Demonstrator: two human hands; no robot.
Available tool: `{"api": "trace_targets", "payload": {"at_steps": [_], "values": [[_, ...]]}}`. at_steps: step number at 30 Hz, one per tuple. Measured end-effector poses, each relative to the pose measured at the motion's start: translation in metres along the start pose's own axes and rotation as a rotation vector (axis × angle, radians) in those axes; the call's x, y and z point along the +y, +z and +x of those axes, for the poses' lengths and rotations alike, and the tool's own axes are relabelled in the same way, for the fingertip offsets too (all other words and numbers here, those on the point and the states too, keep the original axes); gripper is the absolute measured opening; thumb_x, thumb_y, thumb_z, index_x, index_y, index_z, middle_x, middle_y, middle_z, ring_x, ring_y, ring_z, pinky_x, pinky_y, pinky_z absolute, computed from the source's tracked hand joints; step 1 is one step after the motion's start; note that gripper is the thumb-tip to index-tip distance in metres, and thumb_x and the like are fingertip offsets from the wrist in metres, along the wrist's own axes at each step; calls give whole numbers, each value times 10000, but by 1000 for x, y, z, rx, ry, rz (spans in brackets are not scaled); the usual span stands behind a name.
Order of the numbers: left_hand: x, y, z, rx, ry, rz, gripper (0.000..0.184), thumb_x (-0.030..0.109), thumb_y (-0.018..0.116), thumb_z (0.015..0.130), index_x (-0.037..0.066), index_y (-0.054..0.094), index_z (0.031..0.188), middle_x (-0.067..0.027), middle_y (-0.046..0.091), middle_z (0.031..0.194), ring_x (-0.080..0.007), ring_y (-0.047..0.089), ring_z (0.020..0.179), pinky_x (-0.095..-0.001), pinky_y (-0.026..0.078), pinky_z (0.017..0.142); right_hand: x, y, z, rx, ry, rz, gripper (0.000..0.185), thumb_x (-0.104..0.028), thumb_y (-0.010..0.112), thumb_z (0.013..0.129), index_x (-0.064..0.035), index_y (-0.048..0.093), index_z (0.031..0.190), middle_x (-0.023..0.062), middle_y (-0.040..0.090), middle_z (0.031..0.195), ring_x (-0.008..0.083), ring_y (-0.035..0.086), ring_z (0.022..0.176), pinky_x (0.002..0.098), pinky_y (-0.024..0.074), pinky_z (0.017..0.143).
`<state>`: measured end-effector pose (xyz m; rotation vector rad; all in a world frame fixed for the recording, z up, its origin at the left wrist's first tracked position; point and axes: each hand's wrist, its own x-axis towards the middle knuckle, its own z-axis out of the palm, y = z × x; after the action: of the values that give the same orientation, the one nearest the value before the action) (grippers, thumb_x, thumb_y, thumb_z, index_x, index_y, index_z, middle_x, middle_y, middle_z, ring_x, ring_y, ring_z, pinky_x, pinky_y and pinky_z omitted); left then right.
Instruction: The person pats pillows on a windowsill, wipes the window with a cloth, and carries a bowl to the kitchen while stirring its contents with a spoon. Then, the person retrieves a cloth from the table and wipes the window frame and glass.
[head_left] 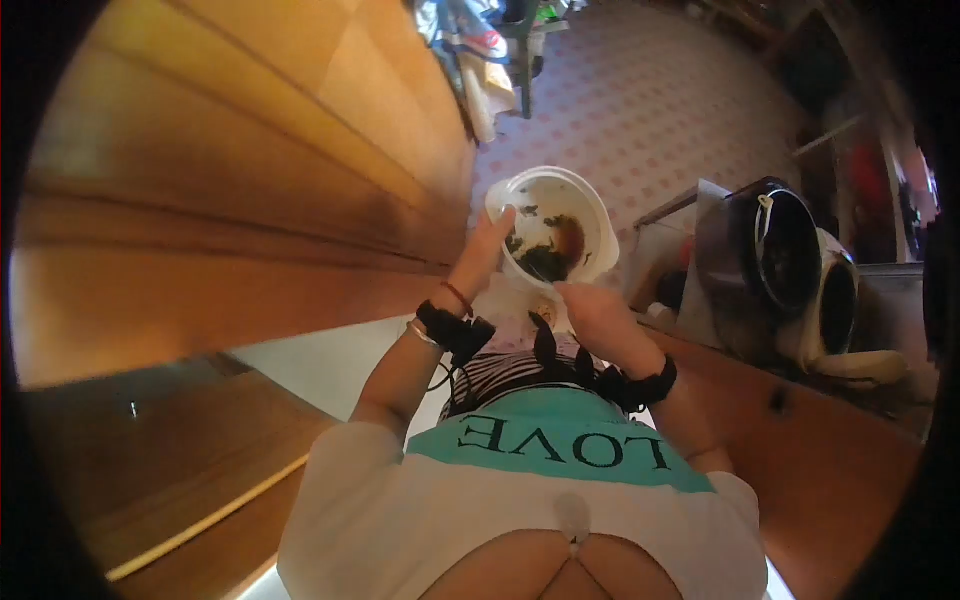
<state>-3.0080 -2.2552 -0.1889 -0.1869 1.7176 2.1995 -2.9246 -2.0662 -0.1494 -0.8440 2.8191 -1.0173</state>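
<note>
A white bowl [606, 225] is tilted in front of me, with dark green leafy bits [543, 263] and brownish liquid [570, 238] inside. At its left side my left hand [486, 250] is closed on the rim, thumb over the edge. My right hand [602, 318] is closed at the bowl's near edge. A thin line runs from its fingertips towards the greens, but what it holds is too small to make out. Both wrists carry black straps.
To the left stands a wooden door or panel [250, 150]. A dark cooking pot [765, 250] sits on the right beside a pale, rounded object [838, 300]. Beyond the bowl lies a patterned tile floor [640, 120]. Cloths and bags [470, 40] hang at the top.
</note>
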Motion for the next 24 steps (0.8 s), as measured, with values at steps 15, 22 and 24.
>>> {"api": "trace_targets", "payload": {"at_steps": [15,22,24], "values": [[8,72,272,-205,-122,372,465,360,475,893,7,403,1187,-74,531,1049,-137,514,938,-285,430,798,172,-105,155,86,405,370,151,-52,449,792,16,578,829,185,580,683,316,589,668,375,467,601],[67,132,387,-373,-66,490,544,375,524,853,-8,375,1208,-174,515,1093,-243,501,1027,-344,388,875,261,-168,218,173,585,532,197,-28,431,794,64,582,881,94,538,586,166,558,551,271,453,531],[72,151,426,-386,0,552,577,379,545,836,-21,367,1211,-202,521,1082,-279,511,1024,-360,384,879,289,-186,227,308,715,928,235,-46,405,817,73,584,911,38,517,580,78,517,535,216,421,506]]}}
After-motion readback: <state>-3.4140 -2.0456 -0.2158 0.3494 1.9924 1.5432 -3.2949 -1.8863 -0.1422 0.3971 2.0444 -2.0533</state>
